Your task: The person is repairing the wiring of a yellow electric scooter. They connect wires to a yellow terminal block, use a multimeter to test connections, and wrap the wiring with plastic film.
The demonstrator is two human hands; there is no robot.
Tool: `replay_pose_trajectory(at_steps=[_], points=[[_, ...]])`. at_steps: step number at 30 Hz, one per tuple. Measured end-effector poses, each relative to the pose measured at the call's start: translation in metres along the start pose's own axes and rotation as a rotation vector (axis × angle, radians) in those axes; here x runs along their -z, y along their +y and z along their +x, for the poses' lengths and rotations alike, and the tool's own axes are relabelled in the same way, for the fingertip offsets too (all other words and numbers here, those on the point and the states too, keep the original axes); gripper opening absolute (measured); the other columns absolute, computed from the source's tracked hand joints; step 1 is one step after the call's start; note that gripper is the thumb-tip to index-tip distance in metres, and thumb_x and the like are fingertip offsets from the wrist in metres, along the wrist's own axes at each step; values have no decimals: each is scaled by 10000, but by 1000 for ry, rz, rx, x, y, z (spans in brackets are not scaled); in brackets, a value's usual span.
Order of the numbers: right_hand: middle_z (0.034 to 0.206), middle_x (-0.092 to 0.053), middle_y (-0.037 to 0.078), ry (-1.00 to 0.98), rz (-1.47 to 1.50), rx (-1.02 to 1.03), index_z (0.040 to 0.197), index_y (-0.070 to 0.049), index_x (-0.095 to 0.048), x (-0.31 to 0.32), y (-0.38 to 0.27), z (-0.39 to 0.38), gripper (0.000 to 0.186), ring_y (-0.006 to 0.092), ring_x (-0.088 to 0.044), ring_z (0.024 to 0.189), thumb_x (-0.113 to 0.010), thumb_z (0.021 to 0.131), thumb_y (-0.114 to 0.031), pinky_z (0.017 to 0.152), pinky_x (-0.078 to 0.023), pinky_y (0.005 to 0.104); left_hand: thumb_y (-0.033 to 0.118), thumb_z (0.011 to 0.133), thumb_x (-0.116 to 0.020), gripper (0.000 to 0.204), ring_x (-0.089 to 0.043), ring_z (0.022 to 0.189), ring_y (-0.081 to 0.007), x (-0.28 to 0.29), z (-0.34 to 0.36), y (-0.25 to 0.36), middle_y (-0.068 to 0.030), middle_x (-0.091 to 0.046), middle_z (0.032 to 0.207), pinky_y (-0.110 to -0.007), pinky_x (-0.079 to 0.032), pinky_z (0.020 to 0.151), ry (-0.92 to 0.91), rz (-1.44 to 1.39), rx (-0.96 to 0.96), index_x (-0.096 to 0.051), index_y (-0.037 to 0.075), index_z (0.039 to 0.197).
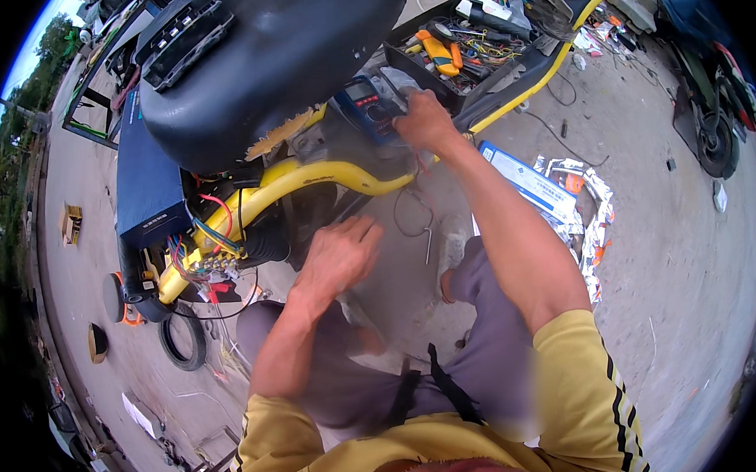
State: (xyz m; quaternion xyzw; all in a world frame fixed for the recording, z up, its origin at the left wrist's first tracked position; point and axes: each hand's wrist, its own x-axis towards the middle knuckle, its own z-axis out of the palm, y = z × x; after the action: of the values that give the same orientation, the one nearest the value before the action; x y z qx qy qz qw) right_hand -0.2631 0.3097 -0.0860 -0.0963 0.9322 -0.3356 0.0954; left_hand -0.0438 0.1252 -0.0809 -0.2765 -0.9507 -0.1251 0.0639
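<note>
My right hand grips a dark blue multimeter at its right side, on the scooter's body beside an open compartment. A thin red lead hangs below it. My left hand is open with loosely bent fingers and nothing visible in it, below the curved yellow frame tube. To its left are bundled wires and a dark blue box. A black padded seat with torn foam at its edge lies above.
An open compartment holds tools and wires, including orange pliers. A blue-white box and crumpled foil lie right. A tire lies left; another scooter stands at far right. My bent legs are below.
</note>
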Motion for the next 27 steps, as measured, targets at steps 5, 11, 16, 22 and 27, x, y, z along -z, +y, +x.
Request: replay_pose_trajectory(at_steps=[5,11,16,22,27], points=[[1426,-540,218,132,-187,140,1463,11,-581,-26,-15,-17,647,454,-599,1316,-771,872,-175,1046,-566,517,102,783,-827,315,-723,919,-298,-2,4,2,-85,-684,984,-427,-604,771,-15,-23,-13,-673,72,1056],[1392,-559,181,154,-377,308,1472,29,-582,-37,-19,-33,669,443,-586,1327,-771,861,-169,961,-587,515,90,754,-831,320,-710,935,-299,-4,14,8,-95,-662,975,-438,-598,759,-82,-26,-17,-646,62,1014],[1436,-584,186,135,-335,383,1496,18,-576,-44,-18,-33,644,434,-579,1349,-727,893,-147,1010,-583,503,89,812,-802,260,-713,921,-307,-9,17,9,-93,-664,950,-439,-589,748,-113,-7,-4,-663,70,1031],[1392,-688,168,28,-214,221,1343,-65,-704,3,-21,-25,431,386,-676,1281,-691,916,-120,1038,-581,492,119,836,-804,246,-715,931,-307,-12,12,3,-93,-676,964,-449,-593,769,-124,-9,23,-659,64,1028],[1213,-782,188,13,-338,156,1163,-59,-798,36,-34,-37,303,371,-754,1159,-715,884,-144,954,-598,489,142,846,-810,249,-719,946,-300,-13,6,2,-87,-684,972,-443,-600,786,-125,24,36,-664,69,1035]])
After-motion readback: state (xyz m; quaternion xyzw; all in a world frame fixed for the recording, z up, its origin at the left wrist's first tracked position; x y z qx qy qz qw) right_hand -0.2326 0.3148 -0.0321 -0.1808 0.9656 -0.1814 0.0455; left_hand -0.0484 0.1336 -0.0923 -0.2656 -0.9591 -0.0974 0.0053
